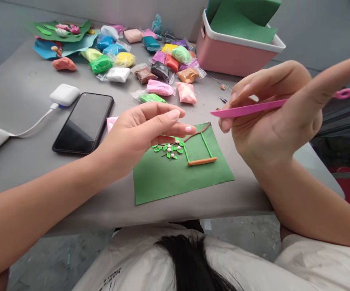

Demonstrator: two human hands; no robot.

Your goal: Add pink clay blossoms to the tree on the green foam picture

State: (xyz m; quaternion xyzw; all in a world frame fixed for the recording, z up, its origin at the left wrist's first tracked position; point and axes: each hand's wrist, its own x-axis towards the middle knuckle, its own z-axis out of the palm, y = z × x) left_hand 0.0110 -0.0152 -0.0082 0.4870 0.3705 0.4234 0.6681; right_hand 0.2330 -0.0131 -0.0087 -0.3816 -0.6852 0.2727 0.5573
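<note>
- At the bottom edge, closest: dark hair (pixel 187 262) over pale clothing (pixel 126 258).
- Raised above the grey table (pixel 29 85), on the right: right hand (pixel 274 121) curled around a slim pink tool (pixel 253 108), thumb swung out and cut off by the frame.
- Tool's long axis nearly crosswise, point towards the left hand (pixel 147 127), ring end away to the right; one stretch hidden behind the thumb's base.
- Across a gap from that point: left hand, fingers loosely bent, thumb close against the index finger; cannot tell whether pinching anything small.
- Below, between both: green sheet (pixel 175 184), bearing an orange bar (pixel 202 161), green strips (pixel 206 144), a brown strip (pixel 203 128) and leaves (pixel 164 154) with pale balls (pixel 169 148). Left hand nearer in view, covering its upper left; tool's height over it hard to judge.
- Past the left wrist: black phone (pixel 85 121), white case (pixel 64 95), pink packet (pixel 111 123) mostly hidden.
- Farther: wrapped packets (pixel 144 72), some overlapping; behind, pink basket (pixel 229 60).
</note>
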